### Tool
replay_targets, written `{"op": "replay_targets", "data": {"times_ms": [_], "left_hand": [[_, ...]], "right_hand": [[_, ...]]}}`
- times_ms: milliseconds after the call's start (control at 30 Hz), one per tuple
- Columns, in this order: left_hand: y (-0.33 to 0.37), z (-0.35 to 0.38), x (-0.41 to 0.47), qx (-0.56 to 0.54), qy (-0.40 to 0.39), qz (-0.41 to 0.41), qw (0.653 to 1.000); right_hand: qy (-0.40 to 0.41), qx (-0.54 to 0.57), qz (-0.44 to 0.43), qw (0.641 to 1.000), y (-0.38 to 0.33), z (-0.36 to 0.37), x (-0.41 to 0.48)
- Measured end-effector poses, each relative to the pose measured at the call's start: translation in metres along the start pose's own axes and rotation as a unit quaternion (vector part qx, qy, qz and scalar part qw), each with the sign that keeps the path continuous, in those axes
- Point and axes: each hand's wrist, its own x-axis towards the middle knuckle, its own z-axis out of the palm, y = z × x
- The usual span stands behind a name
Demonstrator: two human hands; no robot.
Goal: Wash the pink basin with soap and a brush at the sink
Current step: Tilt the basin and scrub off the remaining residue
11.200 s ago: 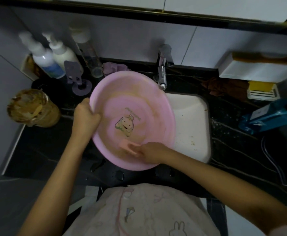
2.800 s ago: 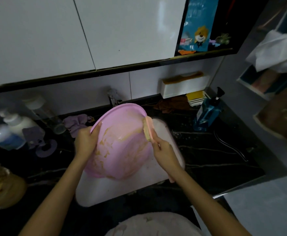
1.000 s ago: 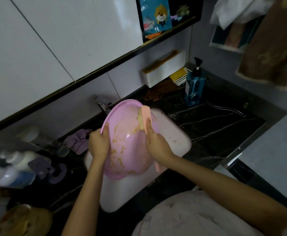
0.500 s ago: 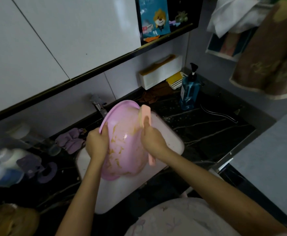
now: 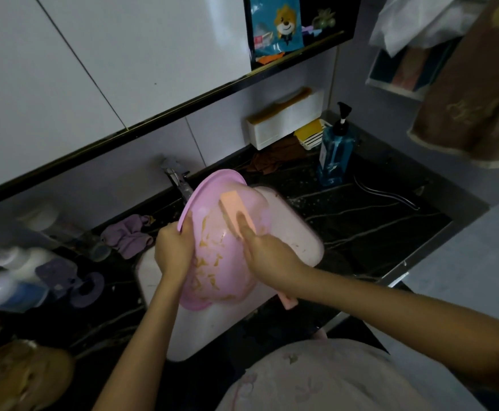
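- Position: pink basin (image 5: 221,262) is being held tilted on edge over the white sink (image 5: 295,232), with the tap (image 5: 177,179) sitting just behind its rim.
- Left hand (image 5: 172,250) is gripping the rim on the near-left side, fingers curled over the edge and steadying the tilt.
- Right hand (image 5: 267,253) is clasping the pink brush (image 5: 235,207), fingers wrapped round the handle. The index finger is lying straight along the back and pressing the head onto the upper wall.
- Change: half a second ago the brush head was standing up at the top rim. It is now lying slanted across the wall below the rim, so a fresh scrubbing stroke is judged to be under way.
- Yellowish smears (image 5: 209,253) are still covering the middle and lower wall. Scrubbing is judged to be only partly done, with that area and the rinse outstanding.
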Motion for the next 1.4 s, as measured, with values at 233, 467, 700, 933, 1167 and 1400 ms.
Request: {"op": "replay_targets", "data": {"times_ms": [233,467,700,933,1167,1400], "left_hand": [[0.004,0.001,0.007,0.014,0.011,-0.015,1.0],[0.004,0.006,0.009,0.025,0.011,-0.004,1.0],[0.002,0.001,0.013,0.034,0.018,-0.016,0.999],[-0.002,0.002,0.019,0.01,0.002,-0.005,1.0],[-0.006,-0.001,0.022,-0.006,0.0,0.002,1.0],[-0.009,-0.004,0.026,-0.013,0.0,-0.004,1.0]], "right_hand": [[0.076,0.088,0.077,0.99,-0.007,-0.009,0.032],[0.073,0.054,0.085,0.992,0.023,-0.005,0.032],[0.055,0.147,0.042,0.987,-0.005,0.033,-0.008],[0.086,0.269,0.126,0.951,-0.001,0.025,0.016],[0.076,0.337,0.165,0.924,0.012,0.035,0.031],[-0.047,0.47,0.227,0.852,-0.005,0.067,0.006]]}}
